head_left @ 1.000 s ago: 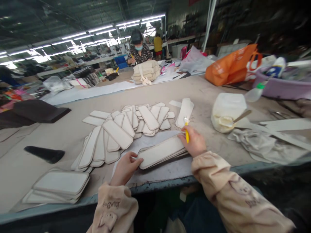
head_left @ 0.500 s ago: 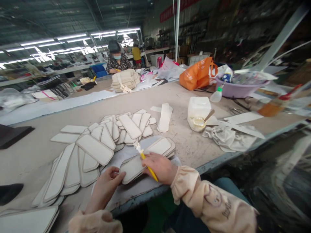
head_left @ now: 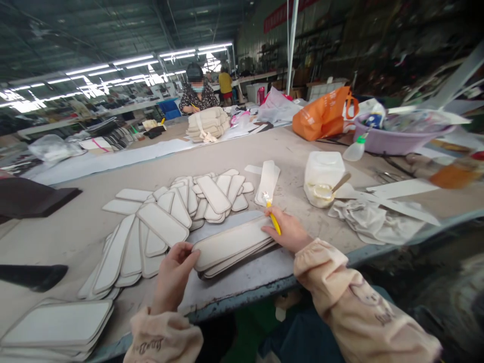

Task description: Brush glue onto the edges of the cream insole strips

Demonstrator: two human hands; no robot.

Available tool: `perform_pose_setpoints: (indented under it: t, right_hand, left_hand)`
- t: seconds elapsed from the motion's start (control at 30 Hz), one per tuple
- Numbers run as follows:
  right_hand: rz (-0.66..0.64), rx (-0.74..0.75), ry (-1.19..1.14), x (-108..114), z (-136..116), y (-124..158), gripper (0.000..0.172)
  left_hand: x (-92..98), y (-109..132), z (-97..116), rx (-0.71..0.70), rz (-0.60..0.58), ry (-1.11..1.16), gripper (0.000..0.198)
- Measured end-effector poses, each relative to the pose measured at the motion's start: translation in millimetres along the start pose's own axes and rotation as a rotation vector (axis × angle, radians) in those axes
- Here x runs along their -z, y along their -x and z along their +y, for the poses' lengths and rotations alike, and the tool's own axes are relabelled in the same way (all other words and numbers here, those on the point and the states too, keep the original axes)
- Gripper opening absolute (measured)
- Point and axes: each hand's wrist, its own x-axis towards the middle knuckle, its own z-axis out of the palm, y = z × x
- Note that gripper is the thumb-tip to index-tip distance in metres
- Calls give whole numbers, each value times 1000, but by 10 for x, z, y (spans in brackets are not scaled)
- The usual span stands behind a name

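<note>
A short stack of white rounded panels [head_left: 230, 244] with dark edges lies slantwise before me near the table's edge. Its left end is pinched between the thumb and fingers of my left hand [head_left: 176, 272]. At the other end, my right hand [head_left: 289, 229] is closed round a yellow-handled brush [head_left: 273, 218], and its fingers also touch the top panel. White paste coats the brush's tip, which points away from me. Many similar panels [head_left: 162, 222] are fanned out beyond and to the left.
A cut-open white jug [head_left: 324, 169] of pale paste, holding a flat stick [head_left: 341, 182], stands right of centre beside a crumpled cloth [head_left: 374, 219]. Farther back are an orange bag [head_left: 321, 115] and a purple basin [head_left: 401, 138]. Another panel pile [head_left: 56, 322] lies front left. A person [head_left: 196, 93] works opposite.
My right hand has slid with the brush from the middle of the stack to its right end. The panels there have come into line. The view has turned slightly left.
</note>
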Motion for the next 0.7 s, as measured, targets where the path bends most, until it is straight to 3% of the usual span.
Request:
perform_pose_setpoints:
  t: [0.23,0.37,0.5,0.63,0.7]
  right_hand:
    - [123,22,-226,11,-21,39,34]
    - [204,58,-331,-22,-50,78,28]
    - [245,-11,-497,-91,-81,91,33]
    - [298,-44,-708,-147,-161,89,38]
    - [341,-53,-747,-155,-211,88,38]
  left_hand:
    - [-295,-102,181,4,163,689,28]
    - [-357,-203,184,2,170,856,19]
    - [-401,-272,189,25,242,972,5]
    - [-460,-285,254,145,403,1054,11]
    - [-499,-263,286,202,421,1091,15]
